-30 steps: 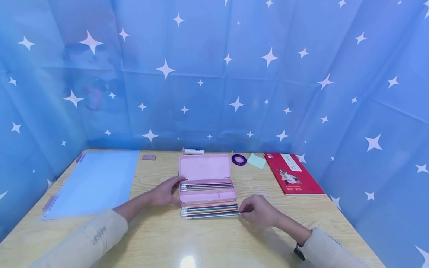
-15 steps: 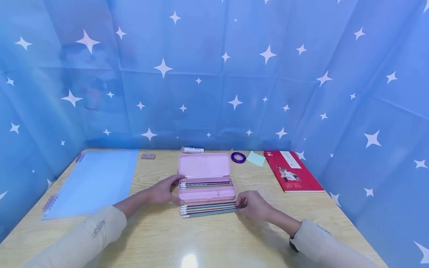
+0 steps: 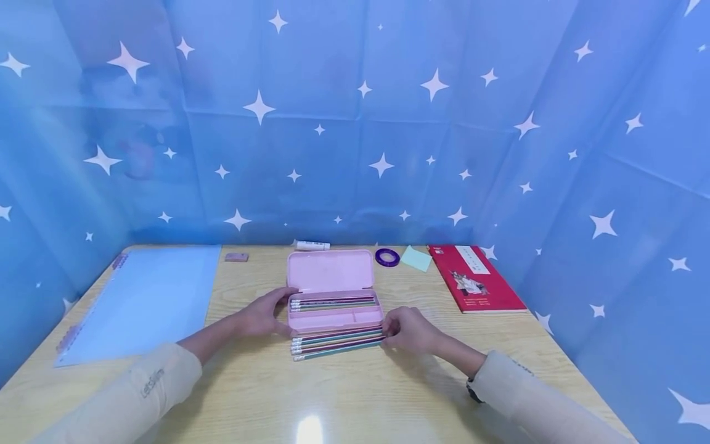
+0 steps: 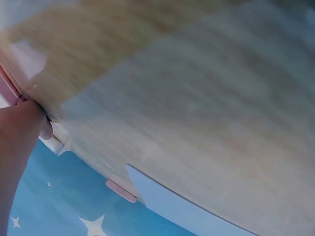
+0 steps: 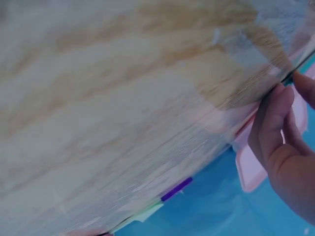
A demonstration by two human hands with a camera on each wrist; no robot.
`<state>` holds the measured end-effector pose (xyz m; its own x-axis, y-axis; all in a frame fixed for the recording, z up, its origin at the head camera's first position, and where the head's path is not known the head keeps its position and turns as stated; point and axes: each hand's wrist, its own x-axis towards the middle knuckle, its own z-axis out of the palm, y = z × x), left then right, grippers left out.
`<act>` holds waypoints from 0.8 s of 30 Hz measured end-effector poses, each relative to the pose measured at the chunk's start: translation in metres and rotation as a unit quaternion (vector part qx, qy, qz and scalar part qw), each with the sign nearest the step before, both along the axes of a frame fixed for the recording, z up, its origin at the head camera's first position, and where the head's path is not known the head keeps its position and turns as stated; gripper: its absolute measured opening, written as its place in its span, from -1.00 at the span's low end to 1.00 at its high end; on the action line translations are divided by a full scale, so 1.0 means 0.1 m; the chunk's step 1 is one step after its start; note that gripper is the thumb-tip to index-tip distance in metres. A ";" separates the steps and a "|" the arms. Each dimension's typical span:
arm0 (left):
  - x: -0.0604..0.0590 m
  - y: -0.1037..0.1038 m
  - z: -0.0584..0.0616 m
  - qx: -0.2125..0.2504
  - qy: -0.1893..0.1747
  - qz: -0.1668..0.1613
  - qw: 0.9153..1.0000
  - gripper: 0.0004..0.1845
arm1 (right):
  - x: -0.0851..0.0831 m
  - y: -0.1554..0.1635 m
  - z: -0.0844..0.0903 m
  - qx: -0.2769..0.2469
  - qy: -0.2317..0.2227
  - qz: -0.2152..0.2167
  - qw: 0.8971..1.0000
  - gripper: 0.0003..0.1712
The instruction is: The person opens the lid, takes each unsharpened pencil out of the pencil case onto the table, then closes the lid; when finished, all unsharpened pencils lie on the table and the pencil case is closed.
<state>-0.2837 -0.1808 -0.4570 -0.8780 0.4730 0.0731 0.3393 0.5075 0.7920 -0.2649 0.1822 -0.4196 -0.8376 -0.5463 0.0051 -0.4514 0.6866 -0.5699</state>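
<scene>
A pink pencil case (image 3: 322, 320) lies with its lid (image 3: 330, 271) raised; several pencils (image 3: 333, 303) fill its back compartment. My left hand (image 3: 259, 314) holds the case's left end, thumb at the front corner and fingers at the back. In front of the case lies a row of several striped pencils (image 3: 336, 343), eraser ends to the left, right ends angled towards the case. My right hand (image 3: 410, 330) pinches at their right ends; how many pencils it holds is hidden. In the right wrist view, thumb and fingertips of the right hand (image 5: 285, 132) meet on a thin pencil edge.
Behind the case lie a white tube (image 3: 312, 245), a purple ring (image 3: 387, 250) and a pale green paper (image 3: 416, 259). A red book (image 3: 474, 280) is at the right. Leftward are a small eraser-like block (image 3: 236, 257) and a large pale blue sheet (image 3: 144, 302).
My right hand has moved left and away from me, closer to the case. The right ends of the pencil row have swung towards the case. My left hand stays on the case.
</scene>
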 end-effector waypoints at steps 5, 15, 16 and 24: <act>-0.01 -0.03 -0.01 0.008 0.005 -0.003 1.000 0.04 | -0.02 -0.05 0.01 0.007 0.001 -0.006 1.000 -0.84; -0.03 -0.03 0.00 -0.002 -0.006 -0.006 1.000 0.04 | -0.03 -0.05 0.03 0.021 -0.002 0.000 1.000 -0.89; -0.03 -0.02 -0.01 -0.001 -0.006 -0.007 1.000 0.03 | -0.03 -0.05 0.04 0.024 -0.004 0.000 1.000 -0.88; 0.01 -0.03 -0.02 0.001 -0.009 -0.004 1.000 0.03 | -0.36 0.01 0.41 0.019 -0.014 0.012 1.000 -0.78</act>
